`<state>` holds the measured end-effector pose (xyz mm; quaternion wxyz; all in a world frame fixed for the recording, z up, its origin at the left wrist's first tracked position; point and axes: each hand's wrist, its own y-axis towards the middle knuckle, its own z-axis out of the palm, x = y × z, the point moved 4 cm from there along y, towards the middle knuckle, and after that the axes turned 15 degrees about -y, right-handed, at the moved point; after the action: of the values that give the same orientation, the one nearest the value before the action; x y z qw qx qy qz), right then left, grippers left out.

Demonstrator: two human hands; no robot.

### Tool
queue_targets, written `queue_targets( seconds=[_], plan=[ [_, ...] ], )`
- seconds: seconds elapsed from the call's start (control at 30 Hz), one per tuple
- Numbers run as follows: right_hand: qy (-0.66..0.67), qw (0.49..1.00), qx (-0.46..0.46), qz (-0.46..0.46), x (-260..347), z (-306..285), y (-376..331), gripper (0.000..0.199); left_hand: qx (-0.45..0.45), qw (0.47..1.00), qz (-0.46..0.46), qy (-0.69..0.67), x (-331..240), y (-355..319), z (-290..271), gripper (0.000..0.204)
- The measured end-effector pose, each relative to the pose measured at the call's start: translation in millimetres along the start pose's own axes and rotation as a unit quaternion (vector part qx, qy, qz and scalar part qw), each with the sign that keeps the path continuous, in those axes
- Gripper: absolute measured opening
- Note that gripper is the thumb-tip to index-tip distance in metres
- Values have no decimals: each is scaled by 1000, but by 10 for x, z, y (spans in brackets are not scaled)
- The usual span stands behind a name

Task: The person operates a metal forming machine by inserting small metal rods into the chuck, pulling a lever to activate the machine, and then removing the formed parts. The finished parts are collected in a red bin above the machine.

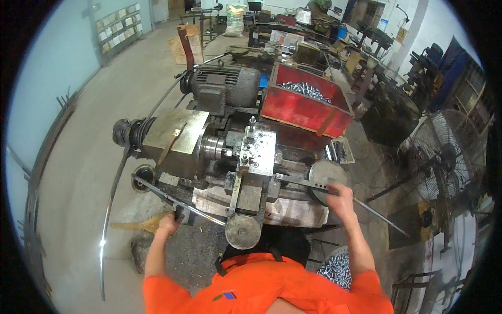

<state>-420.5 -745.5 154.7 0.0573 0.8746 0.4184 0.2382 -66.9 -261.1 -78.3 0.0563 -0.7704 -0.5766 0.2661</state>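
Note:
My right hand is wrapped round a flat steel lever with holes, which reaches in from the machine's slide. My left hand is closed beside a small dark part at the machine's left front; what it grips is hidden. A brush with a pale wooden handle lies next to that hand. Between my hands stands a small lathe, its chuck facing a bright tool block. A long bright rod slants past my left hand towards a round metal disc.
Behind the tool block stands a red bin holding many small metal parts. More parts fill a container near my right elbow. A motor sits behind the headstock. A large fan stands at the right, and a long rod at the left.

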Motion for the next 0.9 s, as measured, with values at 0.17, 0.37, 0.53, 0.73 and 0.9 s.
queue_targets(
  seconds=[0.17, 0.37, 0.53, 0.73, 0.9],
  plan=[
    [34, 954, 14, -296, 1651, 325, 790, 36, -120, 974, 97, -166, 11, -412, -1108, 36],
    [-123, 934, 198, -271, 2680, 1153, 1198, 23, -424, 898, 71, -90, 406, -1355, -2340, 32],
    [-111, 924, 175, -320, 2785, 1330, 1234, 22, -382, 912, -146, 35, 1554, -1190, -2019, 39],
    [-104, 924, 109, -352, 2778, 1414, 1272, 19, -362, 907, -203, 66, 1819, -743, -2475, 37],
    [-133, 916, 137, -354, 2785, 1381, 1287, 25, -363, 909, -204, -16, 1471, -990, -2093, 37]
  ],
)
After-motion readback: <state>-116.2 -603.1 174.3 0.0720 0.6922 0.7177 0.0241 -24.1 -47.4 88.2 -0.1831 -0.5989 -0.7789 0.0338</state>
